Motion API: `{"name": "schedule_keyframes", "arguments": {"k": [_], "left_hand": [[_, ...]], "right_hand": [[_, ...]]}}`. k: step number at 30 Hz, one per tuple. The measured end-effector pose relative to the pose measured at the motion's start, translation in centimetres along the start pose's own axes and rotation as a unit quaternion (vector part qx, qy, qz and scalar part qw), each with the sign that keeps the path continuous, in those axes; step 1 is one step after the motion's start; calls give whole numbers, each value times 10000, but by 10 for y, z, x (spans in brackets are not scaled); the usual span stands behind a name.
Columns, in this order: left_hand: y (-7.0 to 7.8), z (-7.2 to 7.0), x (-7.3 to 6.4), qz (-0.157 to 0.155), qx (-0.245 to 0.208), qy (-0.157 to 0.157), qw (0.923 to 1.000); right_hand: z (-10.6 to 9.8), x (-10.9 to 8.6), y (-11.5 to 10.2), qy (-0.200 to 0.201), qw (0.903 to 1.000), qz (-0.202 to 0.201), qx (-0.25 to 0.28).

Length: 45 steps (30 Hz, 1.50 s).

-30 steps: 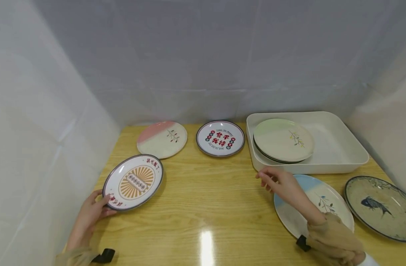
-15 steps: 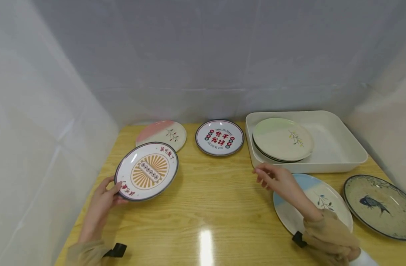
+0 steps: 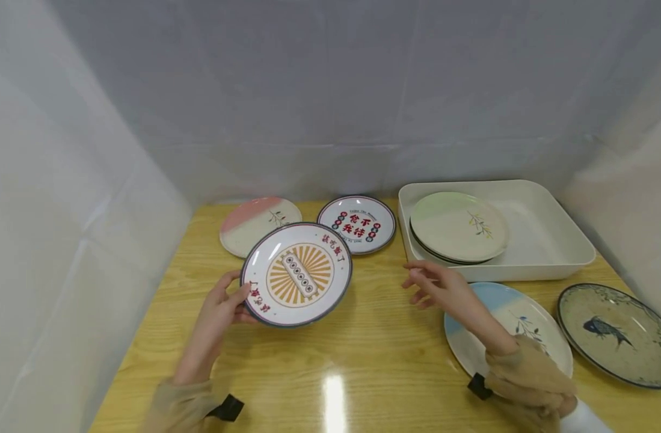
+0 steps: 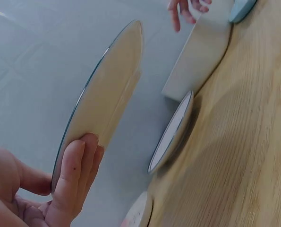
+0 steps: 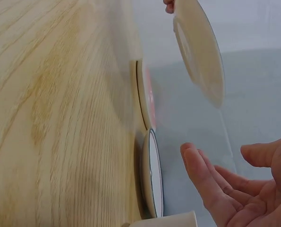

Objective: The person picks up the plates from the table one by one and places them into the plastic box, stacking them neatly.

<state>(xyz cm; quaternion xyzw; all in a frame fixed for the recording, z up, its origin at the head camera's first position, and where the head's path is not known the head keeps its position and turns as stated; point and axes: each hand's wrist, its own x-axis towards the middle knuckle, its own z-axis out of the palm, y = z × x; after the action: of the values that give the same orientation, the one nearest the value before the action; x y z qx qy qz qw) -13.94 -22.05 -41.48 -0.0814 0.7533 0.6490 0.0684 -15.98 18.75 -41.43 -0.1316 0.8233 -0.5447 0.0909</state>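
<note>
My left hand (image 3: 224,307) grips the near left rim of a white plate (image 3: 299,275) with a dark blue edge, an orange sunburst and red characters. In the left wrist view the thumb lies over the rim and the fingers (image 4: 79,175) curl under the plate's pale underside (image 4: 102,90), clear above the table. My right hand (image 3: 444,291) hovers left of the blue-and-white plate (image 3: 503,307), below the front edge of the white bin (image 3: 525,273). Its thumb and fingers (image 5: 201,175) stand apart with nothing between them.
At the back of the wooden table (image 3: 287,379) lie a pink-and-white plate (image 3: 249,222) and a small white plate (image 3: 362,219) with red characters, partly covered by the held plate. The bin holds a green-and-cream plate (image 3: 449,228) atop others. A fish-patterned plate (image 3: 622,337) lies far right.
My left hand has carried the sunburst plate to the right and slightly up, from the table's left side to the middle. The right hand's fingers have spread a little.
</note>
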Motion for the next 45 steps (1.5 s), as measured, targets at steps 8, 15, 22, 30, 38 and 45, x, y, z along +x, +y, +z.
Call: {"name": "schedule_keyframes", "arguments": {"k": [8,15,22,30,38,45], "left_hand": [[11,32,-2,297,-157,-394,9987],[8,55,-4,413,-128,-625,9971],[-2,74,-4,553,-102,-742,9957],[-6,86,-4,577,-216,-887,9942],[-6,88,-5,608,-36,-1073,9924],[-6,87,-4,584,129,-1181,9912]], "right_hand": [[4,5,-8,-281,9992,91,267],[8,7,-12,-435,9976,225,495],[10,6,-9,-393,9964,393,641],[10,2,-4,-183,9968,462,627],[10,0,0,-49,9978,483,452],[6,-2,-3,-32,9972,649,381]]}}
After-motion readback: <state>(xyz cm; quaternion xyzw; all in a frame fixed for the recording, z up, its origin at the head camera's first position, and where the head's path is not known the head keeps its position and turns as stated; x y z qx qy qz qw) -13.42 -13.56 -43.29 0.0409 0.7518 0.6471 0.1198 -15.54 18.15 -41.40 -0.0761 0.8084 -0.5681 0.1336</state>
